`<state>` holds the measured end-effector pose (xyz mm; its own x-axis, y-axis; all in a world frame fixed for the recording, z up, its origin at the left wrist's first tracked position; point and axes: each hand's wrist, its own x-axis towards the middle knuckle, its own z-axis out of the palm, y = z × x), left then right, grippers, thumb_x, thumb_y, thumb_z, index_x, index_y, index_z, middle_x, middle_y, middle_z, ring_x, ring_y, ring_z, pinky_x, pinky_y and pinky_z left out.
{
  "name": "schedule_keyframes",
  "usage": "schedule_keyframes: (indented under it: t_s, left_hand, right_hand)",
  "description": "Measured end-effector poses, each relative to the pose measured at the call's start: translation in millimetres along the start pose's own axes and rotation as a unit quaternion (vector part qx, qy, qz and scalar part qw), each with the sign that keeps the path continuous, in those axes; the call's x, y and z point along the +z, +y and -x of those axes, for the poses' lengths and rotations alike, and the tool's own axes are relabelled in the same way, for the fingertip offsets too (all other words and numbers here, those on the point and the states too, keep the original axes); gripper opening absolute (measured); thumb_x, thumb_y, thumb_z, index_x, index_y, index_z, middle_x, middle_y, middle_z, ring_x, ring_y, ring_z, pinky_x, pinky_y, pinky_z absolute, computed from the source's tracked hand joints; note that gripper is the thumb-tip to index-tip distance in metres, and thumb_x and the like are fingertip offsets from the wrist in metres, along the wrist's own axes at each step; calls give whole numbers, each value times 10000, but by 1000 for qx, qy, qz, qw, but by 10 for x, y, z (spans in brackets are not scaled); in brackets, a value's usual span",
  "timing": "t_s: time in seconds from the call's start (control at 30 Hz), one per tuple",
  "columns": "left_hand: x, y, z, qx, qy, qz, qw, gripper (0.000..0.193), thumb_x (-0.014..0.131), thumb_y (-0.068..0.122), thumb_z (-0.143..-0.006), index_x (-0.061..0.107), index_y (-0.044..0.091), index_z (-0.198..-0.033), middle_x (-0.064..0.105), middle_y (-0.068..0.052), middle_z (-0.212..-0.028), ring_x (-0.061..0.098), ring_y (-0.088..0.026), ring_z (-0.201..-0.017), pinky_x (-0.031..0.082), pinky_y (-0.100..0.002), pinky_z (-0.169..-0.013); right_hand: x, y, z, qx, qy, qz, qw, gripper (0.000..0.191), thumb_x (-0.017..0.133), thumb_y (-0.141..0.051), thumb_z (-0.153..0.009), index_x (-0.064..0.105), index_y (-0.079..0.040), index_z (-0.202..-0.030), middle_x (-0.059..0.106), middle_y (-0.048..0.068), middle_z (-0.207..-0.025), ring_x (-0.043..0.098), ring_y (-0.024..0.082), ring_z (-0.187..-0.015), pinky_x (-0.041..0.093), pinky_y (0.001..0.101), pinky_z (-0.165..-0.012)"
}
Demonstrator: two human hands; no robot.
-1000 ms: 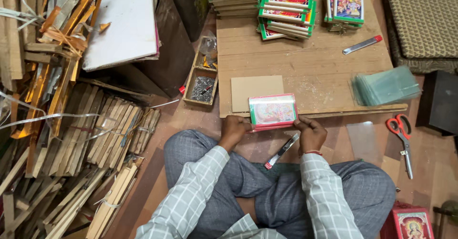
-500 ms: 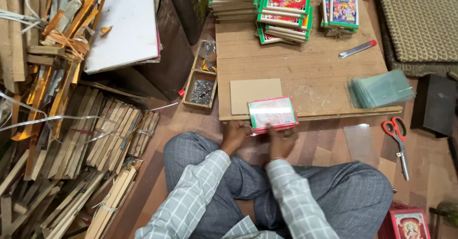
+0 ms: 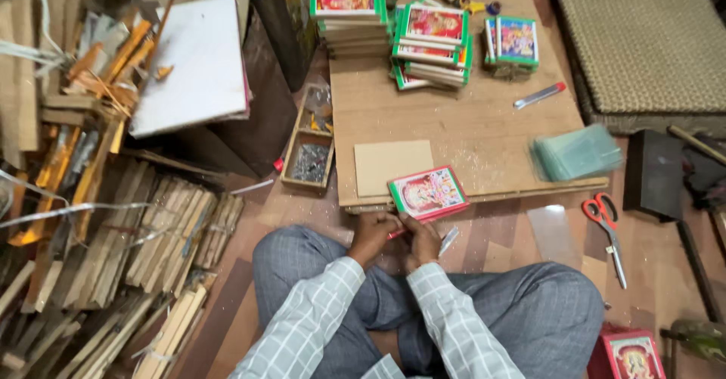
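Both hands, left hand (image 3: 372, 237) and right hand (image 3: 420, 239), meet at the near edge of a framed picture (image 3: 428, 193) lying just beyond them on the tabletop (image 3: 469, 133). Pressing evenly along that edge seems wise. Whether either grip closes on anything is unclear; the fingertips are hidden.

L hand (image 3: 372, 235) & R hand (image 3: 420, 240) close together, fingers curled

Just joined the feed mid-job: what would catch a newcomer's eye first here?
Both hands, left hand and right hand, meet at the near edge of a green-bordered red picture frame on the low wooden board. Behind it stand stacks of similar colourful frames; bundled wooden strips crowd the left floor.
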<state>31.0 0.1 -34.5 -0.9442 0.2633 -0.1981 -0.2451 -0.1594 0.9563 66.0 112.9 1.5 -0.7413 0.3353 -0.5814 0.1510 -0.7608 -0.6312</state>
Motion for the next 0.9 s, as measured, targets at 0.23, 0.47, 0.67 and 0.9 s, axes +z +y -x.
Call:
schedule_keyframes:
  t_s: [0.23, 0.47, 0.67, 0.9]
  left_hand:
    - [-41, 957, 187, 209, 132, -286, 926, 374, 768, 193, -847, 698, -34, -1136, 709, -209, -1145, 687, -328, -1059, 532, -385, -916]
    - [-406, 1753, -83, 254, 100, -227, 935, 592, 843, 261, -802, 622, -2, -1284, 671, -188, -1300, 635, -343, -1243, 471, -399, -1059]
    - [-363, 1751, -133, 274, 37, -406, 871, 390, 792, 265, -809, 711, 48, -1123, 715, -135, -1191, 658, -299, -1157, 341, -507, -1109]
    - [7, 1735, -444, 175, -66, -504, 843, 112, 689, 189, -872, 762, 108, -849, 764, -91, -886, 701, -290, -925, 363, -493, -955]
  right_hand:
    - [66, -959, 31, -255, -69, 541, 798, 166, 820, -67, -772, 790, 18, -911, 763, 109, -734, 675, 182, -669, 560, 337, -616]
    - [705, -1642, -67, -414, -224, 793, 388, 62, 740, -134, -709, 777, -134, -759, 728, 111, -666, 706, 317, -721, 362, 526, -1134]
    - [902, -1540, -298, -414, -288, 806, 311, 28, 727, -123, -738, 740, -128, -714, 700, 150, -678, 682, 350, -733, 386, 513, -1142]
    - [849, -1585, -349, -407, -301, 774, 380, 80, 795, -134, -671, 773, -92, -735, 715, 170, -708, 644, 399, -726, 509, 441, -957]
